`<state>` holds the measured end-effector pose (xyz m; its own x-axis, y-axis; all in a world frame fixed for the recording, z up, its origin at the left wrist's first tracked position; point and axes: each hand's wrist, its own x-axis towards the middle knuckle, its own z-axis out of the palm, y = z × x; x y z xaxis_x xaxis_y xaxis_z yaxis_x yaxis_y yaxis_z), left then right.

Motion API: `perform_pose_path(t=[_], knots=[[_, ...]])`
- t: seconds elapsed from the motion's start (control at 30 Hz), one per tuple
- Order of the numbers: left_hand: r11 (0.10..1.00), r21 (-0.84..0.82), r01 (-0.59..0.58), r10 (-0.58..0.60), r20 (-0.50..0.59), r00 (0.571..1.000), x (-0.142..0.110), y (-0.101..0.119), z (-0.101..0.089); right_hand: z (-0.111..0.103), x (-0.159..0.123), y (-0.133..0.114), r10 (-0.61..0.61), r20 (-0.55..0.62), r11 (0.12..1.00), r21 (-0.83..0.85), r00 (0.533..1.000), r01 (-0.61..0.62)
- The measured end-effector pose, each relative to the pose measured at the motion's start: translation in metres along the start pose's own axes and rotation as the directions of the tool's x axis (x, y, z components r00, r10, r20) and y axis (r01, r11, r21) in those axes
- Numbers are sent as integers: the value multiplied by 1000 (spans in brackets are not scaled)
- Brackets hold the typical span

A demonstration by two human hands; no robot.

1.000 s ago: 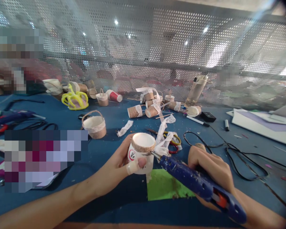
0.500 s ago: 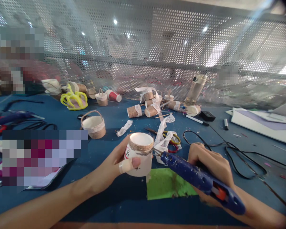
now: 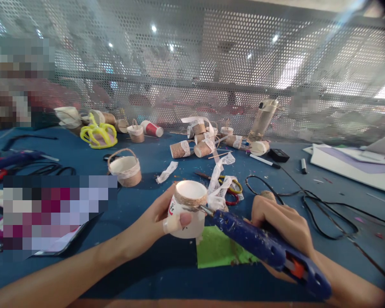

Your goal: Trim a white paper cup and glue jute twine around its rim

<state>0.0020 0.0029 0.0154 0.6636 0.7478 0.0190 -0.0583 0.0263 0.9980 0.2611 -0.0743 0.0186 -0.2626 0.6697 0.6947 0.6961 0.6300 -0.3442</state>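
Observation:
My left hand is wrapped round a white paper cup that has a band of brown twine under its rim. A bandage covers the thumb on the cup's side. My right hand grips a blue glue gun, and its metal nozzle touches the cup just below the twine band. A green sheet lies on the blue table under the cup and gun. White lace ribbon and scissors lie just behind the cup.
A finished cup basket with a handle stands to the left. Several twine-wrapped cups lie at the back by a perforated metal screen. Black cable runs on the right, white boards at far right, a yellow crown shape at back left.
The cup and the glue gun have shifted slightly left and back, with the nozzle staying against the cup below the twine band. Both hands keep their grips.

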Motion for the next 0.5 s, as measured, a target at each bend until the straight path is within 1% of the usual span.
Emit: perform_pose_path(t=[0.2, 0.4, 0.5], knots=[[999, -35, -7, 7, -1, 1000, -3, 2, -3, -1, 3, 3, 17, -30, 1000, 22, 999, -16], [996, -91, 16, -14, 32, 999, -5, 2, -2, -5, 3, 5, 19, 23, 1000, 20, 1000, -19], [997, -73, 15, -13, 27, 1000, -4, 1, -2, -5, 2, 5, 10, 29, 999, 33, 1000, -11]])
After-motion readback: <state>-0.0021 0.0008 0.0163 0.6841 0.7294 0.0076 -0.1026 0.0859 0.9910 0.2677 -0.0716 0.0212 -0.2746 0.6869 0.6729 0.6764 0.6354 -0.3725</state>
